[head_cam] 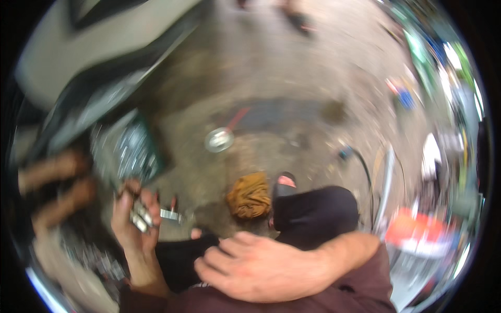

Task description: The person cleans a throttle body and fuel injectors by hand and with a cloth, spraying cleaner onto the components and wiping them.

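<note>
Turned palm up at the left, my left hand [137, 223] has its fingers curled around small white and metallic parts [141, 218], too blurred to name surely. My right hand [258, 266] lies palm down across my lap, fingers loosely bent and slightly apart. Nothing shows in it, though its palm is hidden. Just past my left hand is a green-edged case [135, 152] with shiny metal pieces in it. A metal piece with red parts [170, 214] lies on the floor beside my left hand.
A crumpled brown cloth [249, 195] lies before my knees. Farther off is a round metal dish [219, 140] with a red strip beside it. A vehicle's bumper [105, 94] fills the upper left. Another person's hands [70, 168] are at the left. A dark hose [366, 168] runs at the right.
</note>
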A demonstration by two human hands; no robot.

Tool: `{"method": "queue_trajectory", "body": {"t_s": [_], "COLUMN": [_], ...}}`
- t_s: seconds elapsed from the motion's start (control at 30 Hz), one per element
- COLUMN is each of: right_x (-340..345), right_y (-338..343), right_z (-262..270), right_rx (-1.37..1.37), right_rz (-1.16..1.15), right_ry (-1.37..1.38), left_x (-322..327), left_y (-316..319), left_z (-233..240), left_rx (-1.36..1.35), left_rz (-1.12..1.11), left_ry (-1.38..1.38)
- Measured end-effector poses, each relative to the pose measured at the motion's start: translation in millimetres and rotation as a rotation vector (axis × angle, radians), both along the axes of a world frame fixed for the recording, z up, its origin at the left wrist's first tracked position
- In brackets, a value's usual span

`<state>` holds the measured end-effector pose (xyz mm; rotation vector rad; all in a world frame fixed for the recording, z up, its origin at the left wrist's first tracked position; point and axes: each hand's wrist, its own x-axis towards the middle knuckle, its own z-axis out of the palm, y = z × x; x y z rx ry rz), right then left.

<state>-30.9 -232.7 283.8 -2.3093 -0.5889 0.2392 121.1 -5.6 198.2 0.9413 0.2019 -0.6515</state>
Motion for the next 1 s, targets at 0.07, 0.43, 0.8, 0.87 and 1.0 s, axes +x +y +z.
{"method": "queue_trajectory", "body": {"t_s": [0.07,0.43,0.8,0.87,1.0], "right_x": [14,53,11,5,2], "right_y": [-11,-11,-23,-25,-35], "right_z": [-5,-18,-61,-66,-86], "right_rx": [-0.056,-0.228,-0.513,-0.544,-0.699], "right_rz": [0.163,0.358,-0.054,-0.262,-0.280], "right_ry": [0.051,0.235,0.513,0.700,0.708], "left_x": [-11,-84,-103,-91,-88], "left_y": [23,203,241,265,313], "left_z": [17,6,-292,-317,-352], "left_rx": [0.111,0.640,0.826,1.302,1.704], "left_rz": [0.184,0.453,0.240,0.131,0.192], "left_ry": [0.001,-0.058,0.243,0.112,-0.092]}}
